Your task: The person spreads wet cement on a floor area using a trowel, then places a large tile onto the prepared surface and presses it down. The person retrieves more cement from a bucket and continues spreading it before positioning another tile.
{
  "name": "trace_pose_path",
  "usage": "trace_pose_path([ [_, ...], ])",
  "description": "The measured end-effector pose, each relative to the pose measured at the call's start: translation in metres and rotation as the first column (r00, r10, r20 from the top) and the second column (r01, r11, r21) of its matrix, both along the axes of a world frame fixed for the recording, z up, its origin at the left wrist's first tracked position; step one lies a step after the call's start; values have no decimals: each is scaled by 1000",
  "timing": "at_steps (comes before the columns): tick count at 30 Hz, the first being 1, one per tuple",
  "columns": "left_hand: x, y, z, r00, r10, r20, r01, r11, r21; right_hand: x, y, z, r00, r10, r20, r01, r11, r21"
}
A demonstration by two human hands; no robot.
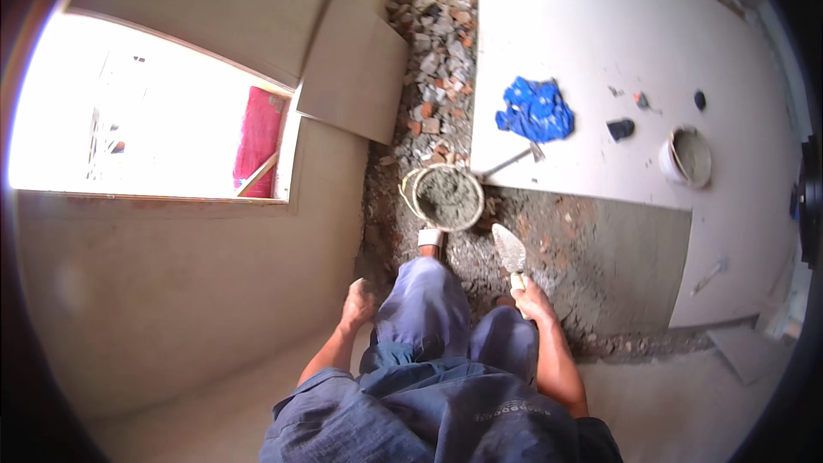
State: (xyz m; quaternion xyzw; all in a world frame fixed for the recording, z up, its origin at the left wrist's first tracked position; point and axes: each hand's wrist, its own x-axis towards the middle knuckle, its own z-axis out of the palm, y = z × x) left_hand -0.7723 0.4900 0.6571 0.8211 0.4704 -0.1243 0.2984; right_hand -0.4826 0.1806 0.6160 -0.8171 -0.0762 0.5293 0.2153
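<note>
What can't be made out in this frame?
Head view only:
- Window: overexposed, outside washed out.
- Left hand: fingers curl downward, grip unreadable.
- Trowel handle: covered by right hand.
- Small dark bits near blue cloth: too small to identify.

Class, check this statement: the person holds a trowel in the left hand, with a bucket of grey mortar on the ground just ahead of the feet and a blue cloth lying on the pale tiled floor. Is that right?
Not quite. The head view shows the trowel in the right hand; the left hand is empty. The rest stands: the bucket of grey mortar sits just ahead of the feet, and the blue cloth lies on the pale tiled floor.
</note>
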Motion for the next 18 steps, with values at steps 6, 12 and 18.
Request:
trace_pose_path([
  [6, 149, -4, 7, 830, 147, 539, 49, 941, -333, -48, 213, 80, 941, -322, 101, 132, 626, 768],
  [12, 204, 79, 94, 692, 703, 166, 79, 156, -985, -20, 215, 51, 943, -75, 325, -59, 921, 386],
  [18, 214, 174, 138, 849, 199, 490, 34, 904, -426, 1, 43, 17, 935, -262, 238, 301, 942, -149],
])
